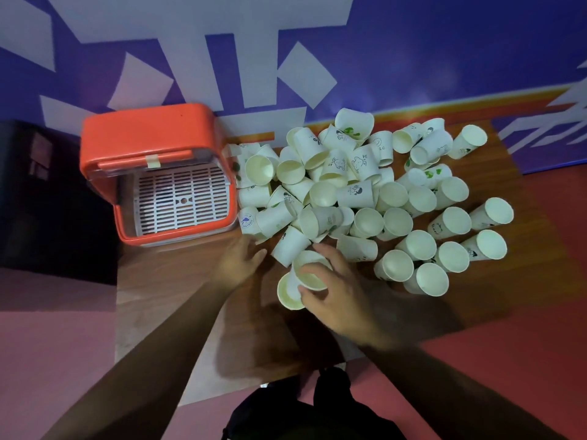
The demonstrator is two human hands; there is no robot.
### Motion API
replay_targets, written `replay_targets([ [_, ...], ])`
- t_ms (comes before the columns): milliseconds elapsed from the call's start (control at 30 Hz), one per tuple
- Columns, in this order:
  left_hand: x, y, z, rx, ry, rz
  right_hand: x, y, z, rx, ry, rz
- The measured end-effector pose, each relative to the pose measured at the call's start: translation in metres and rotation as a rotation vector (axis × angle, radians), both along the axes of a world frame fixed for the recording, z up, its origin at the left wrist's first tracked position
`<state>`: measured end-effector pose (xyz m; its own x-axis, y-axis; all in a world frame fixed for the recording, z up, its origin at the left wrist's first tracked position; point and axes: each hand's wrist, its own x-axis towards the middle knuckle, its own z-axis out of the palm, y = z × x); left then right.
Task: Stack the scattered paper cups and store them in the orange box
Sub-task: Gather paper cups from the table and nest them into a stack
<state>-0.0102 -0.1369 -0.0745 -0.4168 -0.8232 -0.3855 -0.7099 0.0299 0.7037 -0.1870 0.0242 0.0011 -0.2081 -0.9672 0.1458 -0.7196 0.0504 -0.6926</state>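
Roughly 50 cups (359, 192), 1 box (149, 131), 2 hands (241, 262) (338, 295)

You can read only "LO" on one paper cup (381, 148) near the desk's (178, 296) far edge; the other cups' prints are too blurred.

The wall (444, 42) behind is blue-violet with big white angular shapes (241, 68) and an orange stripe (444, 104) along its lower edge. A brown wooden table (158, 296) stands against it. The floor (524, 360) is red, paler pink on the left. A dark block (47, 201) stands at the left.
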Motion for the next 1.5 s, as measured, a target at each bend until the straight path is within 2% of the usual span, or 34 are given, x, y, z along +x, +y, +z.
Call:
replay_targets([
  [167, -0.024, -0.039, 0.004, 0.0, -0.128, 0.194, 0.006, 0.006, -0.014, 0.215, 0.0, 0.092],
  [267, -0.035, -0.046, 0.004, -0.026, -0.215, 0.221, 0.008, 0.007, -0.026, 0.317, 0.04, 0.144],
  [433, -0.049, -0.044, 0.003, -0.045, -0.262, 0.136, 0.013, 0.006, -0.04, 0.315, 0.123, 0.095],
  [533, -0.052, -0.039, -0.002, -0.03, -0.281, 0.021, 0.009, 0.007, -0.034, 0.318, 0.085, 0.088],
  [633, -0.055, -0.034, -0.009, -0.139, -0.452, -0.084, -0.009, 0.007, -0.032, 0.363, 0.043, -0.082],
  [700, -0.058, -0.032, -0.015, -0.229, -0.465, -0.089, -0.029, 0.004, -0.038, 0.398, 0.079, -0.207],
  [800, -0.06, -0.03, -0.019, -0.4, -0.419, -0.087, -0.061, -0.002, -0.05, 0.404, 0.199, -0.278],
  [967, -0.052, -0.032, -0.014, -0.408, -0.268, -0.074, -0.093, -0.015, -0.074, 0.502, 0.336, -0.248],
  [1033, -0.042, -0.029, -0.007, -0.34, -0.137, -0.002, -0.098, -0.019, -0.081, 0.546, 0.386, -0.208],
  [1133, -0.025, -0.018, 0.019, -0.128, 0.133, 0.081, -0.101, -0.024, -0.089, 0.582, 0.446, -0.145],
  [1300, 0.002, 0.01, 0.063, 0.095, 0.462, -0.033, -0.099, -0.025, -0.1, 0.578, 0.609, -0.083],
  [1400, 0.01, 0.029, 0.073, 0.159, 0.488, -0.116, -0.098, -0.026, -0.1, 0.584, 0.62, -0.055],
  [1500, 0.012, 0.044, 0.075, 0.097, 0.418, -0.229, -0.098, -0.028, -0.091, 0.615, 0.579, -0.042],
])
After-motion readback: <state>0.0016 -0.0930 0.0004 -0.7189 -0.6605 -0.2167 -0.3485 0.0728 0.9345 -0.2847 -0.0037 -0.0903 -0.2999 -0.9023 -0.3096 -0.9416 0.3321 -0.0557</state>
